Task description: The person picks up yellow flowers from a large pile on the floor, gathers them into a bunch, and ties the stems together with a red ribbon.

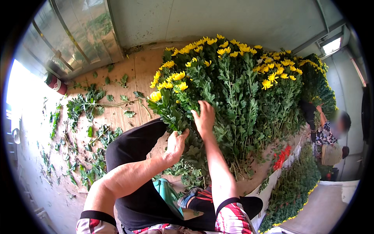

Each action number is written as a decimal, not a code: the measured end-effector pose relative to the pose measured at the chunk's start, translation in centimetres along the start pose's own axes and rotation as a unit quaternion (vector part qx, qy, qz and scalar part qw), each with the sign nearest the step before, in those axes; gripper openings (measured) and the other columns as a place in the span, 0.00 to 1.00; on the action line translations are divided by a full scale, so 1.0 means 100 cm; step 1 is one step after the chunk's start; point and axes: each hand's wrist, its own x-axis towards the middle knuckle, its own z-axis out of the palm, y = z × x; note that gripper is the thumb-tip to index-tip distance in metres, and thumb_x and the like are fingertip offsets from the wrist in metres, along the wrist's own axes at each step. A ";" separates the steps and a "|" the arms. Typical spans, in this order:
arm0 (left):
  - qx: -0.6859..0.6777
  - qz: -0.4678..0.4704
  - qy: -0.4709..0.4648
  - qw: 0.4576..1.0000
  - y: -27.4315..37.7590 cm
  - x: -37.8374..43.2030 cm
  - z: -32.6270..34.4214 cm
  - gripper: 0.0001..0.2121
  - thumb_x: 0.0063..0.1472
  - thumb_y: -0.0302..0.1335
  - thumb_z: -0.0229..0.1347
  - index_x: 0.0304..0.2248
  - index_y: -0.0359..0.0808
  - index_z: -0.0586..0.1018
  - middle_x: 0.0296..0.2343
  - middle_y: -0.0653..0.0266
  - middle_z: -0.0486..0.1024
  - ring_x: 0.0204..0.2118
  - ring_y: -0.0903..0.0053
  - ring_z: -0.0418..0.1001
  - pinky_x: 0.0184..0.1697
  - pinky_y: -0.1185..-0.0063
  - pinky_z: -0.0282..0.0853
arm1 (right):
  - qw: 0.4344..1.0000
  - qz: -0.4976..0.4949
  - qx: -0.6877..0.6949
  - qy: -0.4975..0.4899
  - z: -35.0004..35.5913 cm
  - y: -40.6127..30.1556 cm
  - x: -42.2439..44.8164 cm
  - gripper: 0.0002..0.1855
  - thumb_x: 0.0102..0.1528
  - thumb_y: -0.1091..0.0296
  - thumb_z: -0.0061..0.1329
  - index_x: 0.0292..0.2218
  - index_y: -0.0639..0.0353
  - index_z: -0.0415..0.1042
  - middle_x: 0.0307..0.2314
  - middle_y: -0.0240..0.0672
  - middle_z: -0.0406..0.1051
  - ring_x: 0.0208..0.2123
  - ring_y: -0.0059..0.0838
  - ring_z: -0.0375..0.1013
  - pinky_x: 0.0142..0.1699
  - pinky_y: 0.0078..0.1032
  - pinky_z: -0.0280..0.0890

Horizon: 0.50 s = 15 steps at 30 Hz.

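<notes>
In my left hand [176, 146] is a small bunch of yellow chrysanthemum stems [172, 111], gripped near the leaves with the blooms tilted up and to the left. My right hand [205, 118] is just right of that bunch, fingers spread and bent among the leaves; it is unclear whether it touches a stem. A large bank of yellow chrysanthemums [238, 84] leans upright beyond and to the right of my hands. Loose leaves [192, 168] lie beneath my wrists, and the lower ends of the held stems are hidden behind my left hand.
Cut leaves and stems [84, 108] litter the floor [143, 70] at left. A dark red can [55, 84] stands by the metal door panel [84, 32]. Red ties [282, 157] lie at right, beside a long row of flowers [292, 187]. Other people [327, 133] are at far right.
</notes>
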 end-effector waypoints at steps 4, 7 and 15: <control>0.158 0.004 0.125 0.980 0.068 -0.042 0.083 0.15 0.59 0.38 0.51 0.40 0.36 0.71 0.32 0.69 0.71 0.33 0.77 0.63 0.39 0.78 0.59 | 0.995 0.009 -0.065 -0.075 0.017 -0.013 0.029 0.20 0.45 0.62 0.56 0.41 0.53 0.70 0.44 0.32 0.63 0.44 0.37 0.63 0.47 0.39 0.58; 0.180 -0.012 0.079 0.980 0.064 -0.034 0.093 0.13 0.59 0.37 0.53 0.37 0.35 0.73 0.29 0.70 0.71 0.30 0.79 0.63 0.37 0.78 0.59 | 0.985 0.132 0.114 0.018 0.020 0.030 0.031 0.09 0.50 0.65 0.51 0.34 0.57 0.72 0.33 0.35 0.71 0.37 0.34 0.68 0.44 0.35 0.62; 0.166 -0.126 0.017 0.978 0.079 -0.041 0.104 0.21 0.55 0.34 0.57 0.46 0.33 0.70 0.38 0.61 0.73 0.38 0.78 0.69 0.41 0.82 0.63 | 0.837 0.237 0.493 0.022 -0.146 -0.039 -0.013 0.11 0.61 0.62 0.38 0.34 0.55 0.70 0.35 0.36 0.74 0.35 0.23 0.72 0.36 0.20 0.66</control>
